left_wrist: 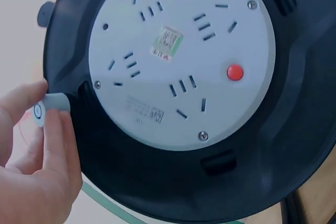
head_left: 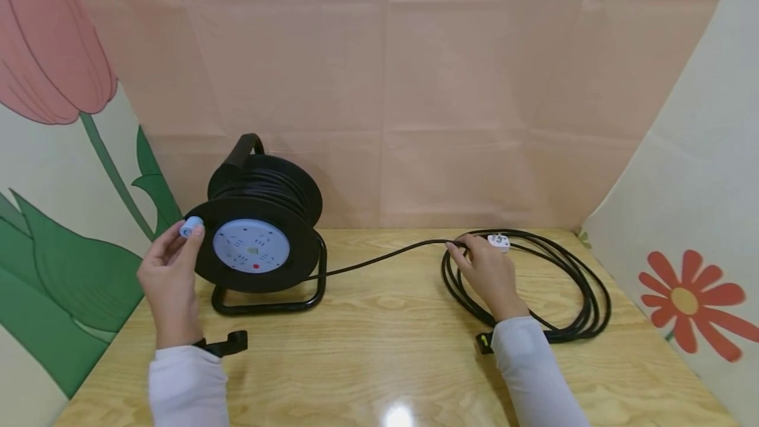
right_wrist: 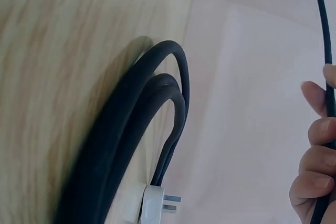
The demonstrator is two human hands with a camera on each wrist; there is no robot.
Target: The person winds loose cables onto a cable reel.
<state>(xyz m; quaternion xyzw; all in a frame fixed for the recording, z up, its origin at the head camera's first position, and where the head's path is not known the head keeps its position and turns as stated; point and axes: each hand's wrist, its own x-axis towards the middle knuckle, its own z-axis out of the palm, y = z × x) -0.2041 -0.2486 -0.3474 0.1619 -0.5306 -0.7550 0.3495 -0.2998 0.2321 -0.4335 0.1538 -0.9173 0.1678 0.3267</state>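
A black cable reel [head_left: 261, 216] stands on its tube frame at the left of the table, its round grey socket panel [left_wrist: 178, 66] with a red button facing me. My left hand [head_left: 173, 269] pinches the small light-grey crank knob [left_wrist: 56, 103] at the reel's left rim between thumb and fingers. From the reel a black cable [head_left: 385, 256] runs right to my right hand [head_left: 486, 273], whose fingers curl round it. In the right wrist view the held cable [right_wrist: 324, 30] passes through those fingers. Beside this hand lies a loose coil of the same cable [head_left: 584, 269], with a white three-pin plug [head_left: 499, 242].
The wooden table [head_left: 367, 348] meets a pink backdrop [head_left: 379, 97] just behind the reel and coil. The reel's carrying handle [head_left: 242, 150] sticks up at its back. Painted panels with a tulip [head_left: 53, 38] and a red flower [head_left: 684, 302] close off both sides.
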